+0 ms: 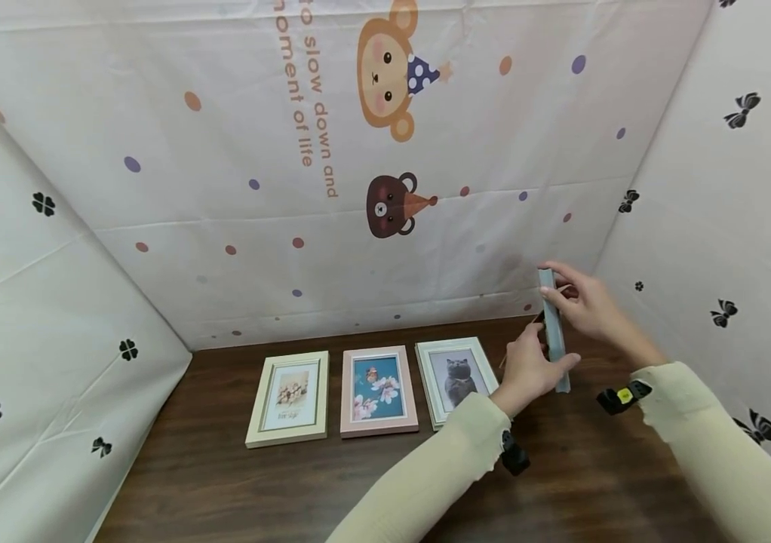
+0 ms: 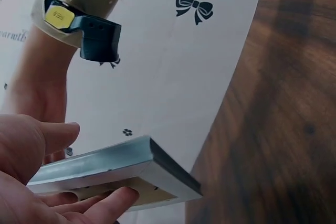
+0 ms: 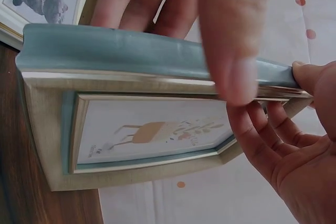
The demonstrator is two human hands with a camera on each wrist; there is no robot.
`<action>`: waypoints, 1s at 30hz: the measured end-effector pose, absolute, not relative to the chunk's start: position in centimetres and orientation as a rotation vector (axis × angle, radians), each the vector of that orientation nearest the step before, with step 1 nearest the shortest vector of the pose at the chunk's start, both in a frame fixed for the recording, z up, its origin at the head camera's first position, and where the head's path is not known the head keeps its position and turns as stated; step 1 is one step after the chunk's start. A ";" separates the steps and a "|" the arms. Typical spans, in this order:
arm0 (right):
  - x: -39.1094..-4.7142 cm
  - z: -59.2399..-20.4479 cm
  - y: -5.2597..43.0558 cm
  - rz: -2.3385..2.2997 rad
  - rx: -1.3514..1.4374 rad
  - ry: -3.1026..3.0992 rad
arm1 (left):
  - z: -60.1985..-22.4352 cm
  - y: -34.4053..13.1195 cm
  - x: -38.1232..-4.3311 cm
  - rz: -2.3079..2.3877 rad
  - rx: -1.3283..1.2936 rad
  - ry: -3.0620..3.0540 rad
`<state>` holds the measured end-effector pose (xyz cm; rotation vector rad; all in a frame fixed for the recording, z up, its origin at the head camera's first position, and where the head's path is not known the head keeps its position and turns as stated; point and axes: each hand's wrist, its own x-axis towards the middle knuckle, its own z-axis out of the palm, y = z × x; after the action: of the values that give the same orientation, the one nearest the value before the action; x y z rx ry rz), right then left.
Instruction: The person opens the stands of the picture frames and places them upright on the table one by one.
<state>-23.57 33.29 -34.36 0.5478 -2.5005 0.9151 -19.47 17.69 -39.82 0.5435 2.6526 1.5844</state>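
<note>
A blue-grey picture frame (image 1: 554,328) is held on its edge, raised at the right side of the table. Its front, in the right wrist view, has a beige inner border and a print (image 3: 152,135) of a brown animal figure. My right hand (image 1: 582,302) grips the upper end, thumb on the blue edge and fingers on the front side. Lower down, my left hand (image 1: 528,366) holds the frame, its fingers (image 2: 118,205) against the back and its thumb across the edge side. Closest to it lies the white frame with a grey cat (image 1: 459,377), partly behind my left sleeve.
Left of the cat frame, a pink frame with blossoms (image 1: 379,392) and a cream frame (image 1: 290,398) lie in a row on the dark wooden table (image 1: 222,490). Printed cloth walls (image 1: 222,211) stand at the back and both sides.
</note>
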 end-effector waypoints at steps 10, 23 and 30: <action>-23.6 -34.9 32.4 0.910 0.547 -2.468 | -41.0 18.2 -19.7 1.744 0.396 2.569; -23.7 -35.5 32.4 0.887 0.545 -2.486 | -41.6 18.4 -20.0 1.790 0.369 2.595; -23.4 -35.5 32.4 0.903 0.523 -2.503 | -41.7 18.4 -20.0 1.782 0.370 2.595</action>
<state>-23.40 32.36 -35.53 0.5233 -2.5033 0.9033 -19.98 18.36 -41.67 0.3705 2.5953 1.7824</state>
